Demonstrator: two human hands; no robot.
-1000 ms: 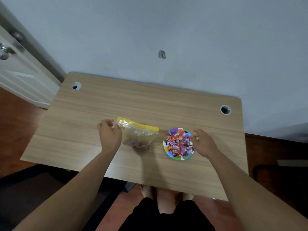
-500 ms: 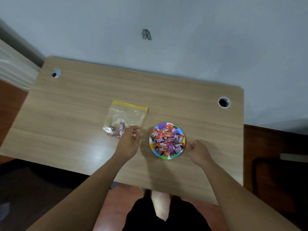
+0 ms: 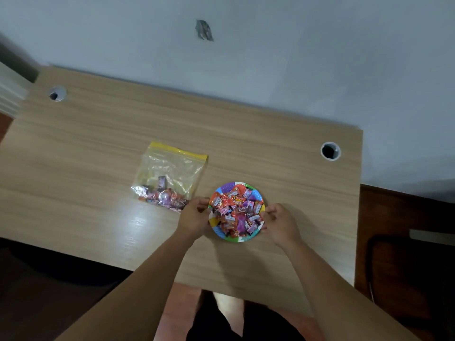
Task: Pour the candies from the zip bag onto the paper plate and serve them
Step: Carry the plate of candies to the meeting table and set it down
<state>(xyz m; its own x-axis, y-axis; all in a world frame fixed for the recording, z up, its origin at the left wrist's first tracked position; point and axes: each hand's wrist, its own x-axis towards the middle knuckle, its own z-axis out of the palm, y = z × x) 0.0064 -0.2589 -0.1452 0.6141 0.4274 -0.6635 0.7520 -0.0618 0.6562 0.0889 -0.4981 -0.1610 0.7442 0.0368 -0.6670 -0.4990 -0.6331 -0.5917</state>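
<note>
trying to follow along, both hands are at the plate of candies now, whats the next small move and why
Probably lift the round, multicoloured paper plate level with both hands to serve it. The left hand and right hand sit on opposite rims, wrapped candies are heaped on it, and the clear yellow-topped zip bag lies set aside on the wooden table.

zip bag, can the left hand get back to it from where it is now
Probably yes. The left hand is at the left rim of the paper plate, and the zip bag lies flat on the table just to its left, with nothing standing between them.
</note>
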